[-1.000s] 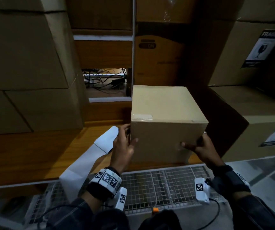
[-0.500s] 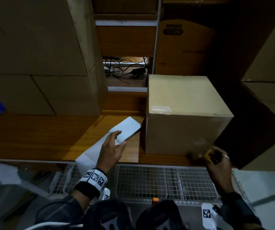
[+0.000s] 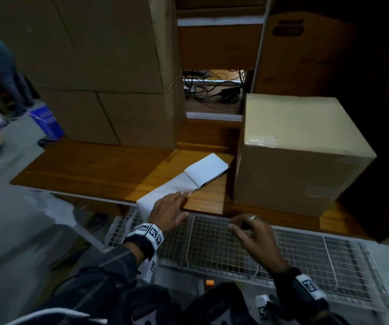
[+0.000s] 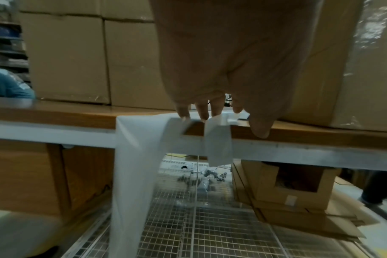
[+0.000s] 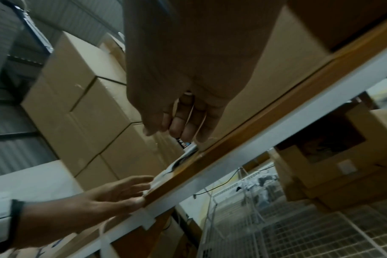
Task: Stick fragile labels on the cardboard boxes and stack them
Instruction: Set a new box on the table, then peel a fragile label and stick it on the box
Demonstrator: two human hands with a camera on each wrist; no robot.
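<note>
The left hand (image 3: 169, 211) is lying flat, fingers straight, steadying the label strip (image 3: 188, 184); the right hand (image 3: 253, 233), loosely curled, is seemingly holding nothing, nearing to peel one for the box (image 3: 301, 158).

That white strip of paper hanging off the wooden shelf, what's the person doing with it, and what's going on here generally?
A person is labelling cardboard boxes. Their left hand rests with straight fingers on the white label strip, which trails over the front edge of the wooden shelf. Their right hand hovers near the shelf edge, fingers curled; whether it holds anything is unclear. A plain box sits on the shelf beside the strip, with no fragile label visible on it.
</note>
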